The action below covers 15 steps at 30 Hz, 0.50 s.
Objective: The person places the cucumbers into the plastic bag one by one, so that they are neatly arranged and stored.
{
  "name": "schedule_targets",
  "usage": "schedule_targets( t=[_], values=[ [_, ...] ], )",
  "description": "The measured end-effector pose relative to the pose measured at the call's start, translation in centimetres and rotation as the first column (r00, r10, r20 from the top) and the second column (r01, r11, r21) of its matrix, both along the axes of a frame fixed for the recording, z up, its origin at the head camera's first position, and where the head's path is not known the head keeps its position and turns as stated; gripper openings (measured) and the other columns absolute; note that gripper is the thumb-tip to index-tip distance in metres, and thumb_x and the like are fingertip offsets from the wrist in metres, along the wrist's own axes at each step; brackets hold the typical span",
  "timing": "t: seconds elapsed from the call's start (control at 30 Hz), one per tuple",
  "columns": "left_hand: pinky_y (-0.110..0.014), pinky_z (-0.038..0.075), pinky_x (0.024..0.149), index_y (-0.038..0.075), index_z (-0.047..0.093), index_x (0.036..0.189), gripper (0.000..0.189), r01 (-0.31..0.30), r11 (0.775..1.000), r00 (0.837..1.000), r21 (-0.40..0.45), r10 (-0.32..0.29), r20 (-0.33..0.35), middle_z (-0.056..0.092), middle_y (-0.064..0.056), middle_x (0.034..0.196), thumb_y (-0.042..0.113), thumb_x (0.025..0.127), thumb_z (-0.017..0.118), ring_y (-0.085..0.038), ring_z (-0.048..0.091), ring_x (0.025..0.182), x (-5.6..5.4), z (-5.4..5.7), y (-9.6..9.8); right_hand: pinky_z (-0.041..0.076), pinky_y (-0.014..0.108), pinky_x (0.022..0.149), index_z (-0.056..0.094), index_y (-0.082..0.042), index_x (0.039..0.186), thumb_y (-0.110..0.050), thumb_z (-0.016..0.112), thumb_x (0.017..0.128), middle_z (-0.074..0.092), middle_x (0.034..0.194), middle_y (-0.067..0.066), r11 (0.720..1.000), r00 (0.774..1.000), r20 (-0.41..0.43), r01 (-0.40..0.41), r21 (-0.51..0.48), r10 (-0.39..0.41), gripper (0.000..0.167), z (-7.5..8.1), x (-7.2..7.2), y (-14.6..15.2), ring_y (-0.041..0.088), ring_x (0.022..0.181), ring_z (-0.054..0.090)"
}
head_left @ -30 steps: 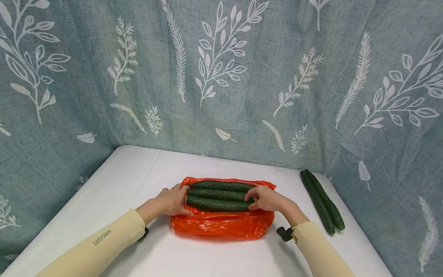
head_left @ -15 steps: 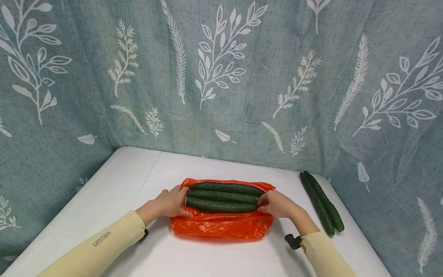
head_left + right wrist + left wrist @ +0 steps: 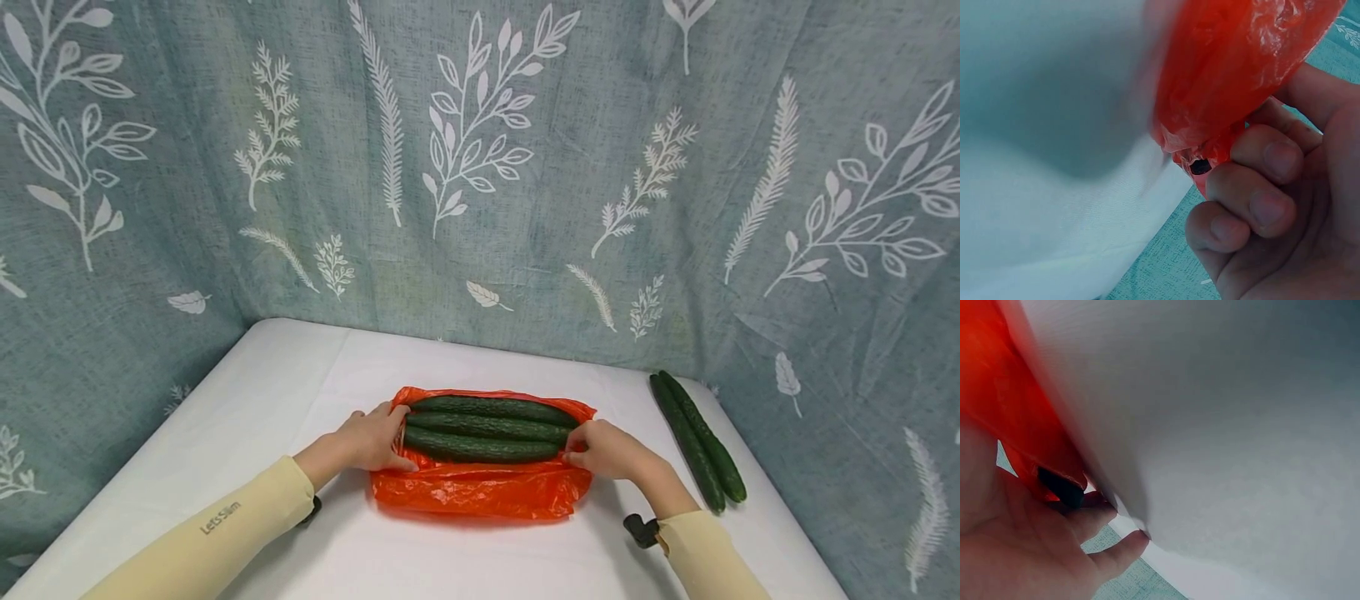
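Observation:
Three dark green cucumbers [image 3: 487,451] lie side by side in an orange-red plastic bag [image 3: 480,492] whose mouth is spread around them. At the bag's left end my left hand [image 3: 372,439] holds its edge, thumb at the front and fingers towards the back. The left wrist view has the bag [image 3: 1016,387] between the thumb side and the extended fingers [image 3: 1119,553], with a dark cucumber tip [image 3: 1060,486] showing. My right hand [image 3: 609,450] grips the right end beside the cucumber tips. Its fingers [image 3: 1250,200] curl at the bag's edge [image 3: 1222,69] in the right wrist view.
Two more cucumbers [image 3: 693,437] lie together near the right edge of the white table [image 3: 450,558]. A blue-green curtain [image 3: 480,250] with white leaf prints hangs behind and along both sides.
My right hand has slid right along the cucumbers to the bag's right end, uncovering more of their length. My left hand has stayed at the left end.

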<state>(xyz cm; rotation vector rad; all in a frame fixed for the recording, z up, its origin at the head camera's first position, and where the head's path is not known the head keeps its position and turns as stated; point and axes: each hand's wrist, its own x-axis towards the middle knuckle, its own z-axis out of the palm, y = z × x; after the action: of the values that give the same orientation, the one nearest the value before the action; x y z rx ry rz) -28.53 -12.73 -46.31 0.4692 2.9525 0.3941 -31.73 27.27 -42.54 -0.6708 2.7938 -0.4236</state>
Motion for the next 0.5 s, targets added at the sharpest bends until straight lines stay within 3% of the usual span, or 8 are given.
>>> schedule_targets(
  t=[0.17,0.5],
  values=[
    [-0.058,0.040,0.104,0.007,0.037,0.151,0.104,0.000,1.000,1.000,0.005,0.000,0.002,0.048,-0.020,0.146,0.066,0.076,0.078,-0.035,0.052,0.131,0.1,0.1,0.0,0.045,0.032,0.063,0.075,-0.019,0.088,-0.020,0.071,0.095,0.067,0.079,-0.007,0.999,1.000,0.012,-0.009,-0.041,0.010,0.008,0.0,0.2,0.4,0.013,0.069,0.056],
    [-0.058,0.039,0.104,0.007,0.037,0.151,0.103,-0.005,1.000,1.000,0.012,0.005,0.006,0.047,-0.020,0.146,0.065,0.076,0.078,-0.035,0.053,0.130,0.3,0.2,-0.2,0.045,0.028,0.065,0.075,-0.018,0.100,-0.019,0.070,0.095,0.066,0.086,-0.007,0.990,0.999,-0.048,0.003,-0.143,-0.010,0.007,-0.2,1.1,1.5,0.011,0.074,0.054]
  ],
)
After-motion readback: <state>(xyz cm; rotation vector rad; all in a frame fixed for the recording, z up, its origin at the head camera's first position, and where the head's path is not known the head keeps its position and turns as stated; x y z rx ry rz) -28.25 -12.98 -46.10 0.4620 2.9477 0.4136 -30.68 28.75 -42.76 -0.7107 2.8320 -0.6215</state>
